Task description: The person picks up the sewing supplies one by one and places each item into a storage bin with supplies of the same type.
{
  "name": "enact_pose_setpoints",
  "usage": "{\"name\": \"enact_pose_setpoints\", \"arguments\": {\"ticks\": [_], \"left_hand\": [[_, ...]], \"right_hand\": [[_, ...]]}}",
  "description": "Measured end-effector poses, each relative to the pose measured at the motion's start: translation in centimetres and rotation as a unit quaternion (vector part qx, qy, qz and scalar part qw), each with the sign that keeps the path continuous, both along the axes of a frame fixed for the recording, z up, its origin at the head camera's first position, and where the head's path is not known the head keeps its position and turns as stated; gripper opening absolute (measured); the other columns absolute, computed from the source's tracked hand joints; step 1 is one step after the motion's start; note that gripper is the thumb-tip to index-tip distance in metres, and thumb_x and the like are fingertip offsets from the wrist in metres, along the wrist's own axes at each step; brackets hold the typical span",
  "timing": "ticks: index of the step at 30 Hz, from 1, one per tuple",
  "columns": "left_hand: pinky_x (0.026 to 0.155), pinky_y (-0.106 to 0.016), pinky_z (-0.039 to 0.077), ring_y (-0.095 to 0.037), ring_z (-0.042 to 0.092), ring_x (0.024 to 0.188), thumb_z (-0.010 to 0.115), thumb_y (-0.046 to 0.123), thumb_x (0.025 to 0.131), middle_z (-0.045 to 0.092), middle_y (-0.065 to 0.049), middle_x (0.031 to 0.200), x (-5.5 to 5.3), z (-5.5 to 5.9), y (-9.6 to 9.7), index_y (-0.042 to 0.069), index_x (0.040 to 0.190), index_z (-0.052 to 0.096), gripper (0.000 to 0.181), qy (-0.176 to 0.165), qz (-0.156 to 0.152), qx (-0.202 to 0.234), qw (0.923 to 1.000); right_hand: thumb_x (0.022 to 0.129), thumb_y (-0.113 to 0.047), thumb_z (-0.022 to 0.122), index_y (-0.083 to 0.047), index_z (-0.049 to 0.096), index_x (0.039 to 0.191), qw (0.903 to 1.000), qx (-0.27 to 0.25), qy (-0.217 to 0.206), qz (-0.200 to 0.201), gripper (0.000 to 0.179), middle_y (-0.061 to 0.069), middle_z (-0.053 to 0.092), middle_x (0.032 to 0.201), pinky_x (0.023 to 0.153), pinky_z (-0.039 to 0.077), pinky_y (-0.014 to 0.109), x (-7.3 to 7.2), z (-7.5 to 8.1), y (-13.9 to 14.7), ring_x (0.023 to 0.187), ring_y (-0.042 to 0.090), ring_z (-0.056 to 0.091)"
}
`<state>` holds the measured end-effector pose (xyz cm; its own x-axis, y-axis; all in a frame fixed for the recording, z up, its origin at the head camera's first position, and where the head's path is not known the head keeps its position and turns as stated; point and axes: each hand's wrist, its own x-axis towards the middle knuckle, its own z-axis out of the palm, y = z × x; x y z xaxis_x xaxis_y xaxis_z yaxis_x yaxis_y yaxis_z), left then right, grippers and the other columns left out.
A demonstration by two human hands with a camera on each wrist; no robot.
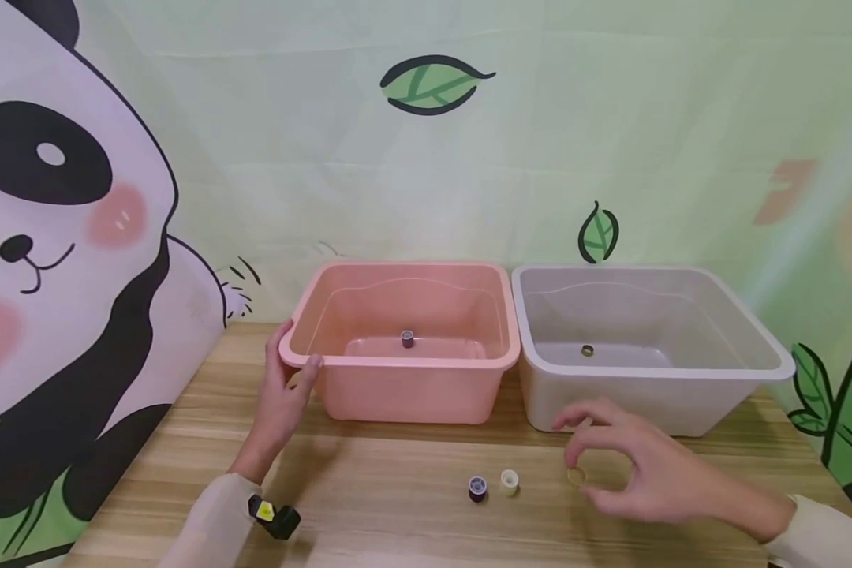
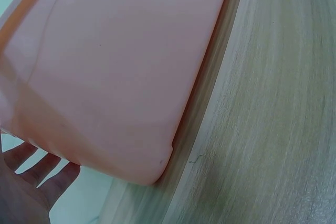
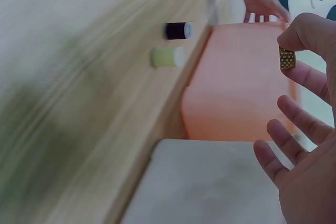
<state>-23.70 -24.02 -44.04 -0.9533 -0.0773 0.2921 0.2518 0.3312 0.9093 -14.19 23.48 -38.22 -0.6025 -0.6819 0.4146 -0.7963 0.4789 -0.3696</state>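
Note:
My right hand (image 1: 646, 465) pinches a gold, dimpled ring thimble (image 3: 287, 58) between thumb and index finger, above the table in front of the grey basin (image 1: 681, 398). The other fingers are spread. My left hand (image 1: 282, 410) holds the front left corner of the pink basin (image 1: 412, 394), thumb at the front rim, fingers along its left side. A dark thread spool (image 1: 477, 489) and a pale yellow thread spool (image 1: 509, 482) stand side by side on the table. Inside the pink basin is another dark spool (image 1: 408, 339); a second ring thimble (image 1: 587, 350) lies in the grey basin.
Both basins stand side by side at the back of the wooden table (image 1: 390, 513), nearly touching at their rims. Behind them hangs a pale green cloth (image 1: 291, 158) with a panda and leaves. A small black device (image 1: 275, 517) sits at my left wrist.

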Motion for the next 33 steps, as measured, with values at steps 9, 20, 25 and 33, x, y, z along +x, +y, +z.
{"name": "enact_pose_setpoints", "arguments": {"ticks": [9, 20, 25, 33], "left_hand": [[0.108, -0.044, 0.047, -0.032, 0.045, 0.139, 0.059, 0.047, 0.103, 0.032, 0.001, 0.163, 0.0, 0.0, -0.1, 0.041, 0.162, 0.013, 0.075, -0.001, 0.003, -0.001, 1.0000], [0.102, -0.020, 0.048, -0.032, 0.047, 0.136, 0.060, 0.038, 0.104, 0.033, -0.001, 0.163, 0.0, -0.1, -0.2, 0.037, 0.162, 0.014, 0.074, 0.018, -0.009, 0.007, 0.9998], [0.098, -0.014, 0.047, -0.032, 0.047, 0.135, 0.061, 0.037, 0.104, 0.033, -0.001, 0.163, 0.0, -0.1, -0.1, 0.036, 0.163, 0.015, 0.074, 0.023, -0.014, 0.012, 0.9996], [0.099, -0.016, 0.047, -0.030, 0.047, 0.135, 0.060, 0.038, 0.104, 0.033, -0.002, 0.162, -0.2, -0.3, -0.1, 0.037, 0.162, 0.015, 0.074, 0.022, -0.008, 0.007, 0.9997]], "right_hand": [[0.071, -0.005, 0.087, -0.041, 0.064, 0.102, 0.9999, -0.003, 0.003, 0.016, 0.053, -0.011, 0.056, 0.133, 0.100, 0.045, 0.019, -0.7, 4.0, 0.0, 0.119, 0.013, 0.057], [0.071, -0.004, 0.085, -0.040, 0.064, 0.101, 0.9991, -0.013, 0.039, 0.012, 0.051, -0.008, 0.059, 0.130, 0.096, 0.046, 0.019, -2.1, 6.8, 0.2, 0.116, 0.012, 0.059], [0.071, -0.003, 0.084, -0.037, 0.066, 0.100, 0.9990, -0.016, 0.040, 0.011, 0.048, -0.008, 0.059, 0.130, 0.095, 0.046, 0.018, -2.6, 7.2, 0.3, 0.116, 0.011, 0.058], [0.071, 0.000, 0.084, -0.033, 0.066, 0.098, 0.9977, -0.033, 0.055, 0.023, 0.046, -0.005, 0.061, 0.125, 0.094, 0.046, 0.016, -4.3, 7.9, 0.4, 0.112, 0.012, 0.059]]}}
